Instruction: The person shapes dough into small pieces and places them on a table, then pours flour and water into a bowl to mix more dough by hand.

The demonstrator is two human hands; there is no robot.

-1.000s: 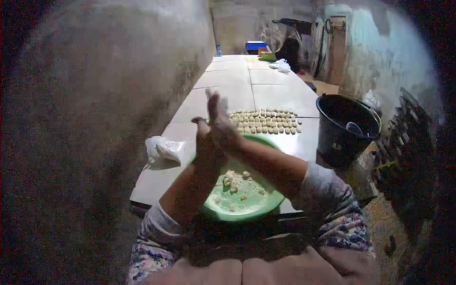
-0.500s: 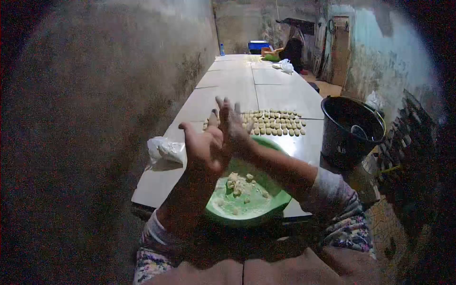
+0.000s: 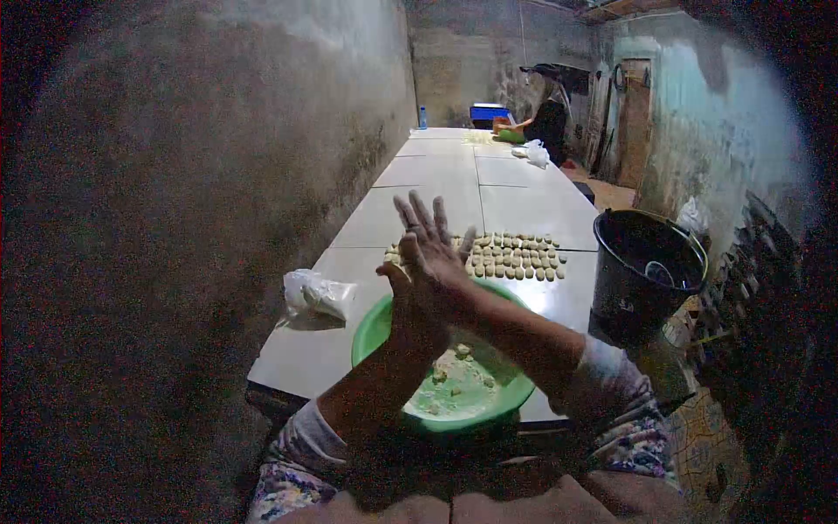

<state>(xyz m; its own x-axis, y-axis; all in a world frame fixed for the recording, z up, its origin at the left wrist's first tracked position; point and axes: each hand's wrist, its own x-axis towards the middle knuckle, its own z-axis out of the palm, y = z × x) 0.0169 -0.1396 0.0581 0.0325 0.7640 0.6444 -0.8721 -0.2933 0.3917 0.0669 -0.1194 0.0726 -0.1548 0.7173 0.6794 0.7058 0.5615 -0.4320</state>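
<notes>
My left hand point(image 3: 415, 306) and my right hand point(image 3: 436, 262) are pressed palm to palm above the green basin point(image 3: 371, 327). The right hand lies in front, open, with its whitened fingers spread. My left hand shows a stretched-out thumb and looks open; its other fingers are mostly covered by the right. Whatever may be between the palms is hidden. Dough crumbs point(image 3: 441, 375) and flour lie in the basin. Beyond it, several rows of small dough pieces point(image 3: 519, 256) cover part of the white table point(image 3: 445, 205).
A clear plastic bag point(image 3: 319, 297) with pale contents sits left of the basin. At the right stands a black bucket point(image 3: 628, 297). Across the table's far end are another person point(image 3: 548, 122), a blue crate point(image 3: 489, 113), a bottle point(image 3: 422, 118) and a white bag point(image 3: 535, 155). A wall runs along the left.
The right hand has slid over the left, now covering most of its fingers. The view has tilted up, so the table and basin appear lower.
</notes>
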